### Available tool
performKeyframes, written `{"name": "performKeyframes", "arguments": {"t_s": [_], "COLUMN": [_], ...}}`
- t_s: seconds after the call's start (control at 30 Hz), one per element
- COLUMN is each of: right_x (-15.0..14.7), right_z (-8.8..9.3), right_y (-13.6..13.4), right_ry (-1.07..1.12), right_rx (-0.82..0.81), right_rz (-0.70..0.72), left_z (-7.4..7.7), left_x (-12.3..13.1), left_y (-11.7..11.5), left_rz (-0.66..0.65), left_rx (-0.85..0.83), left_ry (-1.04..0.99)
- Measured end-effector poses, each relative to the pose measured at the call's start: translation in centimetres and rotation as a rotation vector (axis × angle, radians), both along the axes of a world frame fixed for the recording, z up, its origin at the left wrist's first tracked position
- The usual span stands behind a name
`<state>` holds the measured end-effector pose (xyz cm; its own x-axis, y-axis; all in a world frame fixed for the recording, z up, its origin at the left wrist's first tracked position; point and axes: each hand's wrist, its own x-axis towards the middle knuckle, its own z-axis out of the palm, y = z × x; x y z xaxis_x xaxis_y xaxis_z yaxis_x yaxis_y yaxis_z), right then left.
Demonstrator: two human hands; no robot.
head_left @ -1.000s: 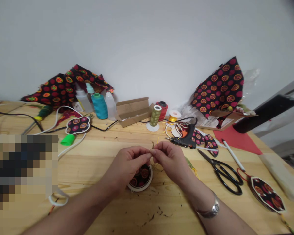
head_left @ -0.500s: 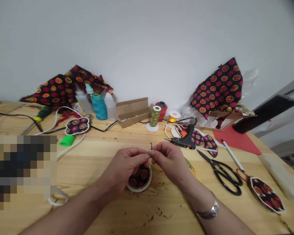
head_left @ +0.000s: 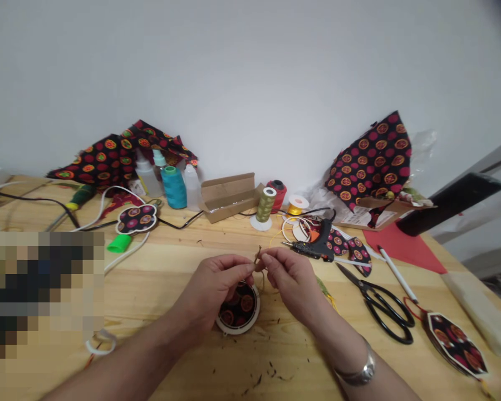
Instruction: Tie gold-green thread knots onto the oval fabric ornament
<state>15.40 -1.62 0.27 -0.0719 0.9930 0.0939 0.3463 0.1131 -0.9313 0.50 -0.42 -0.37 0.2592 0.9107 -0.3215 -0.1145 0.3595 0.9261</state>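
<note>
Over the middle of the table my two hands meet, fingertips pinched almost together. My left hand [head_left: 215, 284] is closed on a thin brown strip [head_left: 257, 257], whose end sticks up between the hands. My right hand [head_left: 291, 278] is closed too, thumb and forefinger pressed at the strip's other side; a thin thread-like loop hangs below its fingers. Beneath my left hand lies a round white-rimmed disc [head_left: 241, 306] with dark patterned fabric, partly covered by the fingers. Small dark scraps [head_left: 256, 381] are scattered on the wood nearby.
To the right lie black-handled scissors [head_left: 382, 306], a glue gun [head_left: 317, 245], a white pen [head_left: 396, 273] and an eight-sided fabric piece [head_left: 457, 345]. Thread spools [head_left: 265, 206], an open cardboard box [head_left: 229, 195] and bottles [head_left: 192, 186] stand by the wall. White cable [head_left: 125, 253] runs at left.
The view has shifted slightly, so the table sits a little lower. My right fingertips have moved slightly apart from my left ones, and more of the brown strip shows.
</note>
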Motion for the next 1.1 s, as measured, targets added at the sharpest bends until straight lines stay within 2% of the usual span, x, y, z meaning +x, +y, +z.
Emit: {"name": "performKeyframes", "arguments": {"t_s": [0.2,0.37,0.47,0.63,0.77,0.87,0.93,0.97,1.07,1.1], "right_x": [0.8,0.4,-0.2,-1.1,-1.6,-1.6,-1.2,-1.0,-0.5,-0.4], "right_z": [0.7,0.9,0.5,-0.3,0.0,0.7,1.0,1.0,0.6,0.4], "right_y": [-0.2,-0.9,-1.5,-2.4,-2.9,-3.0,-2.7,-2.4,-1.0,-0.5], "right_ry": [-0.425,-0.527,-0.592,-0.901,-1.016,-0.768,-0.449,-0.308,-0.002,0.104], "right_rx": [0.229,0.343,0.461,0.754,0.805,0.790,0.716,0.653,0.389,0.243], "right_rz": [-0.012,-0.038,0.053,0.273,0.430,0.531,0.490,0.398,-0.104,-0.164], "left_z": [-0.1,-0.3,-0.5,-0.4,-0.4,-0.4,-0.3,-0.2,0.0,0.0], "left_x": [-0.1,-0.1,-0.2,-0.5,-0.4,-0.3,-0.3,-0.2,-0.2,-0.1], "left_y": [0.3,0.4,0.4,0.4,0.5,0.4,0.4,0.3,0.1,0.1], "left_rz": [0.080,0.100,0.095,0.034,0.042,0.056,0.044,0.037,0.024,0.023], "left_rx": [0.006,0.015,-0.002,-0.155,-0.251,-0.254,-0.231,-0.212,-0.154,-0.138], "left_ry": [0.018,-0.001,-0.068,-0.253,-0.353,-0.377,-0.386,-0.381,-0.317,-0.288]}}
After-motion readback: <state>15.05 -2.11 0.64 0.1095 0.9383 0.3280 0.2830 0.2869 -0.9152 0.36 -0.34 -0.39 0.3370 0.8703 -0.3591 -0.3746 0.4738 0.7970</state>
